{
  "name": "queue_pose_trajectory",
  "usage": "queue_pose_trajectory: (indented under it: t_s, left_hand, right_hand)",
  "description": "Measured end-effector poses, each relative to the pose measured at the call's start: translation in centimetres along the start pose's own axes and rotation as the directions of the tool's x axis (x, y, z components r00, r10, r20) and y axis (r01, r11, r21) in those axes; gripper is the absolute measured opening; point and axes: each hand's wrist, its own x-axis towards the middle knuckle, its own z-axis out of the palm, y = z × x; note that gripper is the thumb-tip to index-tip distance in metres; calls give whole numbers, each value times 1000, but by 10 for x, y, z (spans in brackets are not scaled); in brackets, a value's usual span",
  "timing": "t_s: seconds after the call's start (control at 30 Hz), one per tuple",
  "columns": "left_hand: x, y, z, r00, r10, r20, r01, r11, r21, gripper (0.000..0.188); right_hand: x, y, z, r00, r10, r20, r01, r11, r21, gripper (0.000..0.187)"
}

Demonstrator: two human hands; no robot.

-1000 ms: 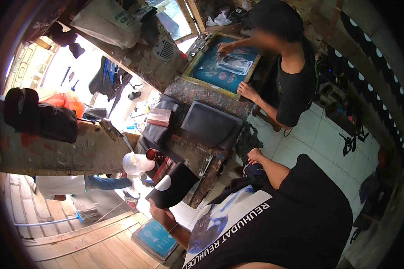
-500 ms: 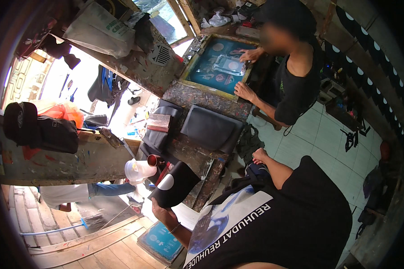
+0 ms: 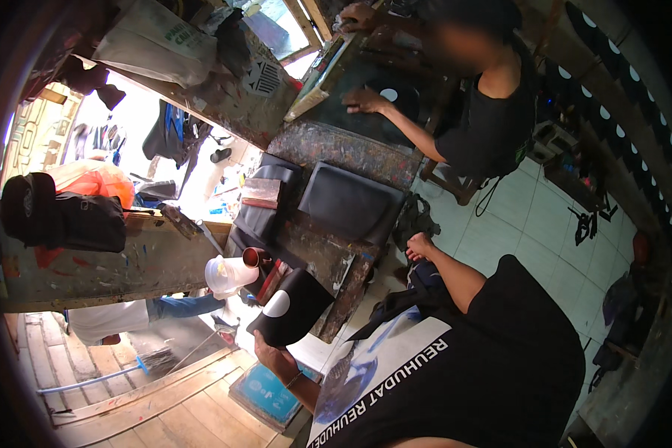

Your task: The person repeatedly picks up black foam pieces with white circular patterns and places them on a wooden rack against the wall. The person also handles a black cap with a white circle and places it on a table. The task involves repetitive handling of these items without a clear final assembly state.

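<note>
Black sheet (image 3: 305, 310) with a rounded white patch (image 3: 276, 304), pinched at its edge by our left hand (image 3: 273, 356), extends beyond those fingers, presumably so gripped to spare its face (the fingers of our right hand (image 3: 420, 246) curl, holding we cannot tell what, if anything).

Smooth matt sheet (image 3: 300, 308), plastic bucket (image 3: 227, 276)
</note>
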Motion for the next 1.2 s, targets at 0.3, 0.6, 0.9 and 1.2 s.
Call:
queue_pose_trajectory:
  t_s: [0.3, 0.6, 0.9, 1.2]
  left_hand:
    - [-10, 0, -22, 1000, -3, 21, 2, 999, 50, 35]
    - [-33, 12, -42, 982, -15, -187, 42, 989, 141, 35]
    - [-61, 6, -76, 949, -88, -301, 156, 965, 210, 34]
    - [-77, 11, -90, 956, -85, -281, 142, 971, 191, 32]
  right_hand:
    - [20, -77, 36, 960, -224, 167, 68, 767, 638, 17]
    - [46, -64, 50, 966, -253, 48, 44, 346, 937, 22]
    - [44, -56, 46, 862, -486, 143, -122, 76, 990, 41]
    - [39, -73, 117, 979, -202, 11, 166, 832, 529, 25]
